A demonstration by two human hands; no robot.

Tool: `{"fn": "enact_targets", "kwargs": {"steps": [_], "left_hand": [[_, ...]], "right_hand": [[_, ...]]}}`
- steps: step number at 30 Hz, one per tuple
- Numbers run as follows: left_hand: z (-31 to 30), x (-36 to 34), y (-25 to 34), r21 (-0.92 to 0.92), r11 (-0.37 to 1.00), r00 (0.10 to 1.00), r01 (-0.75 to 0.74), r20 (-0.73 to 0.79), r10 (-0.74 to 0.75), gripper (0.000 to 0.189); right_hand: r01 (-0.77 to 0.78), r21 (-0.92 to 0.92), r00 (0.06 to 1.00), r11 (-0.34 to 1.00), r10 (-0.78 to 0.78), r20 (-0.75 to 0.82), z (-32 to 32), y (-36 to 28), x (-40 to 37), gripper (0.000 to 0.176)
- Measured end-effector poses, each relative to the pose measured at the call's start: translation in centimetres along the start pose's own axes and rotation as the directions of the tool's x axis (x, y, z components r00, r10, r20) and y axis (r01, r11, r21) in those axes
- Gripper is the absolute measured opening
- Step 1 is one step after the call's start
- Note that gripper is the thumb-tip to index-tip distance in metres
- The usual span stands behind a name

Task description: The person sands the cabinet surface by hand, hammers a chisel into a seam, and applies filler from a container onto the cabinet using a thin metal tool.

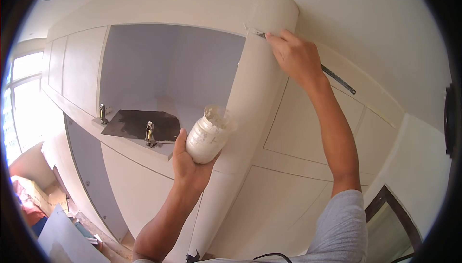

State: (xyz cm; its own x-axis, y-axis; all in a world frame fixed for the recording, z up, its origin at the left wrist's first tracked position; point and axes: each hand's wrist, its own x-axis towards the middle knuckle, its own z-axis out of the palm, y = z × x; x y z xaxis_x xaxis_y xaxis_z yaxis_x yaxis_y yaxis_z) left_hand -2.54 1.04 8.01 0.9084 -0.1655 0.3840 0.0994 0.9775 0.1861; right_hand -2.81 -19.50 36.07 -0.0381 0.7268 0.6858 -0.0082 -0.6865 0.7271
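Jar (207, 135) upright, spill-safe, clasped in the left hand (192, 164); right hand (296, 56) pinches a blade (339, 80) high on the column (255, 94).

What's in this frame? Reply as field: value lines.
left hand: left hand raised, gripping the jar from below
jar: open jar, smeared white inside and out, tilted
right hand: right hand raised, holding the long thin tool
tool: long thin tool, its tip against the top of the rounded column
column: rounded column, off-white, beside the open compartment
compartment: open compartment, no door on it, hinges on its lower edge
lower left: clutter on the floor
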Motion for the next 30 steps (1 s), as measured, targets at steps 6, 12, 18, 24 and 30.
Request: {"fn": "enact_targets", "kwargs": {"steps": [6,12,18,24,30], "left_hand": [[0.0,0.2,0.1,0.016,1.000,1.000,-0.014,-0.008,0.014,0.052],[1.0,-0.6,-0.1,0.025,0.999,1.000,-0.021,-0.014,0.022,0.052],[0.2,-0.5,0.1,-0.020,1.000,1.000,-0.008,-0.002,0.008,0.049],[1.3,-0.7,0.1,-0.010,1.000,0.999,0.009,-0.042,-0.010,0.048],[1.7,-0.9,0.1,-0.016,1.000,0.999,0.002,-0.046,-0.003,0.048]], "right_hand": [[-0.066,0.084,0.998,0.994,0.068,-0.014,-1.7,0.5,1.0,0.015],[-0.029,0.053,0.996,0.998,0.024,0.085,-0.2,0.0,1.2,0.018],[-0.094,0.361,0.994,0.928,0.105,-0.012,-2.2,-0.4,0.6,0.018],[-0.061,0.247,0.996,0.967,0.074,-0.044,0.4,0.4,0.7,0.021],[-0.120,0.320,0.990,0.940,0.137,-0.033,-1.7,-0.3,-0.4,0.024]]}}
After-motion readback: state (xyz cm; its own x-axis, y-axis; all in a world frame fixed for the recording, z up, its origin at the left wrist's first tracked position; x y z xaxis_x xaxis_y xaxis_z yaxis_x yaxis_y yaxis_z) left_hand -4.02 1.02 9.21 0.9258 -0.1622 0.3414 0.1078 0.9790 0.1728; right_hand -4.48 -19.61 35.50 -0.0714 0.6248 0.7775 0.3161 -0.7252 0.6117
